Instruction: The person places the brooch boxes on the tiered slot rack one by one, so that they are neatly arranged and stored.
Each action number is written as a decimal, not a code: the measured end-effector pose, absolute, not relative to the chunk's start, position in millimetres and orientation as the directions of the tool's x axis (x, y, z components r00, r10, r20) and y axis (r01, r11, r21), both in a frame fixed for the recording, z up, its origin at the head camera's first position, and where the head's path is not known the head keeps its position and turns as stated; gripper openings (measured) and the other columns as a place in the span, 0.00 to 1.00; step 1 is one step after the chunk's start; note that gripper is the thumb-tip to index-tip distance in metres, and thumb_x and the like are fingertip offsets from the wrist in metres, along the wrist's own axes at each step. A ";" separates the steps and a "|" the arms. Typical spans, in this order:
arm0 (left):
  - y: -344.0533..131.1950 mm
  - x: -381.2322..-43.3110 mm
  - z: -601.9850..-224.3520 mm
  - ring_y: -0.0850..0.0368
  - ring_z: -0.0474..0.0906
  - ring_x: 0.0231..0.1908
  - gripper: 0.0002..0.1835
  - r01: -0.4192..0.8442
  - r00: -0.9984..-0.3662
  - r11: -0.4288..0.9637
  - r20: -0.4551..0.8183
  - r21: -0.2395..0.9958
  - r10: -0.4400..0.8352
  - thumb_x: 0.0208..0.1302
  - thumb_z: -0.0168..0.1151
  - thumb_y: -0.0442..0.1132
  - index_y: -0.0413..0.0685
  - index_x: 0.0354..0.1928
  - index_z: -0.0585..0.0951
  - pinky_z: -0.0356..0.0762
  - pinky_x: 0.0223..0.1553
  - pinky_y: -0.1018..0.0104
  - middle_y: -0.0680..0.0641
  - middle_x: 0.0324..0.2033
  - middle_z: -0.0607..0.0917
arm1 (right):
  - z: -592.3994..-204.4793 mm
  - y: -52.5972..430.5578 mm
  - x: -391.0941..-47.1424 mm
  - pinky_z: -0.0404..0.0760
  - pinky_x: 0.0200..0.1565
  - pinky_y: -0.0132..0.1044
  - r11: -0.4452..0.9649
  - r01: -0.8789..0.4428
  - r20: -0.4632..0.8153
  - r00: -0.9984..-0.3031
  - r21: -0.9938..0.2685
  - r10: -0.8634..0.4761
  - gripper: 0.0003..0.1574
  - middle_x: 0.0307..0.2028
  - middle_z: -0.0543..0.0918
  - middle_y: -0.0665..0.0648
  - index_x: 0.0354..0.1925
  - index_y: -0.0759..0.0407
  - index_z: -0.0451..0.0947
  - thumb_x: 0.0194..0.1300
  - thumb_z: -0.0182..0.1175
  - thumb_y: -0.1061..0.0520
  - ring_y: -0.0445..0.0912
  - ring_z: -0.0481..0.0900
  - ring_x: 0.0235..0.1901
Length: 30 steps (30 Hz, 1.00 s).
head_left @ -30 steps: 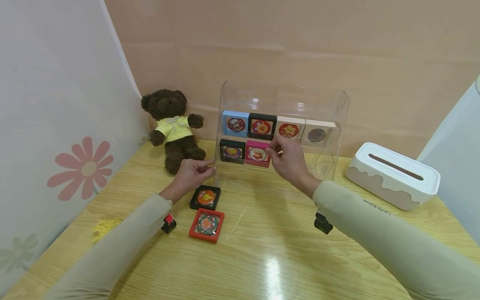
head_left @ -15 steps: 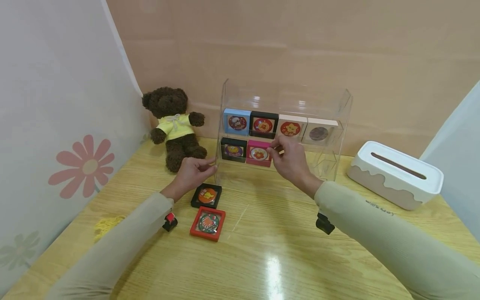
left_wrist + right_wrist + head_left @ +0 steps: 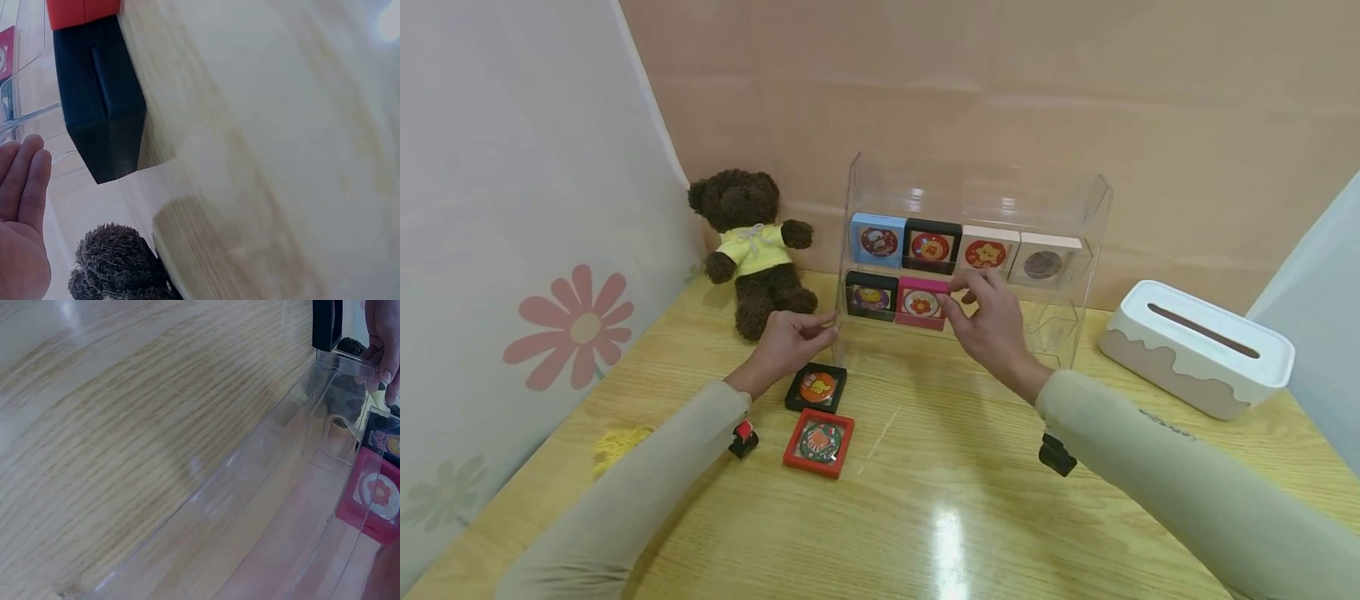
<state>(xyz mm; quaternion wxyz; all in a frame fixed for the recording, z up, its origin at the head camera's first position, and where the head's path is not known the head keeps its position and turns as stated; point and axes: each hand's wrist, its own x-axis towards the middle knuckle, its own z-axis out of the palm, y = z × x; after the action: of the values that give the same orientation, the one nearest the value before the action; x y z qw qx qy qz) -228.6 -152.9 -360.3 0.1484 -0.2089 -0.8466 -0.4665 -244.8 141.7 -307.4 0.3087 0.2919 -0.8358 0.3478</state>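
Observation:
A clear acrylic display stand (image 3: 977,196) with tiered shelves stands on the table. My left hand (image 3: 786,346) pinches its left edge between thumb and fingers. On the lower shelf, a pink display frame (image 3: 921,304) with a flower badge sits against a black frame (image 3: 871,296). My right hand (image 3: 996,325) is at the pink frame's right edge, thumb and index finger apart with the fingertips close to it. In the right wrist view the pink frame (image 3: 378,494) shows upright behind the clear shelf lip. The upper shelf holds a blue frame (image 3: 877,242), a black one and two pale ones.
A black frame (image 3: 817,387) and a red frame (image 3: 818,443) lie flat in front of the stand's left side. A brown teddy bear (image 3: 760,250) sits at the back left, a tissue box (image 3: 1195,350) at the right. Yellow string (image 3: 617,450) lies by my left sleeve.
My right thumb and index finger have spread a little at the pink frame's edge. The left hand keeps its hold on the stand, and the head view has shifted slightly.

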 end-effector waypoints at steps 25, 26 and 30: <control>-151.9 -227.9 -358.4 0.60 0.84 0.32 0.14 0.472 -0.881 0.485 0.418 0.736 0.222 0.64 0.63 0.38 0.40 0.50 0.83 0.81 0.29 0.66 0.43 0.41 0.85 | -382.2 103.9 -130.7 0.77 0.37 0.36 0.387 -0.592 0.265 -0.729 -0.707 -0.631 0.16 0.36 0.76 0.53 0.41 0.62 0.77 0.60 0.67 0.54 0.47 0.75 0.36; -152.0 -227.6 -358.5 0.60 0.84 0.32 0.14 0.471 -0.881 0.485 0.418 0.737 0.221 0.64 0.63 0.38 0.40 0.50 0.83 0.81 0.28 0.66 0.43 0.40 0.85 | -383.3 102.3 -129.5 0.77 0.37 0.36 0.376 -0.581 0.256 -0.729 -0.722 -0.635 0.16 0.36 0.76 0.53 0.41 0.62 0.77 0.60 0.67 0.54 0.47 0.75 0.36; -151.6 -228.3 -358.3 0.59 0.84 0.32 0.14 0.484 -0.874 0.483 0.434 0.730 0.219 0.63 0.64 0.36 0.40 0.49 0.83 0.81 0.29 0.66 0.43 0.41 0.84 | -384.2 96.5 -128.3 0.77 0.37 0.35 0.354 -0.553 0.232 -0.728 -0.754 -0.645 0.18 0.35 0.77 0.53 0.43 0.63 0.76 0.59 0.68 0.54 0.46 0.75 0.35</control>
<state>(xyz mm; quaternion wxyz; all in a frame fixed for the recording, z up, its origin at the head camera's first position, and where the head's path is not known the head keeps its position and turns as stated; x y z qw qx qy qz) -228.3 -151.6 -358.3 0.1423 -0.2069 -0.8491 -0.4646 -128.3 96.5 -384.2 -0.0526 0.3649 -0.8210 0.4360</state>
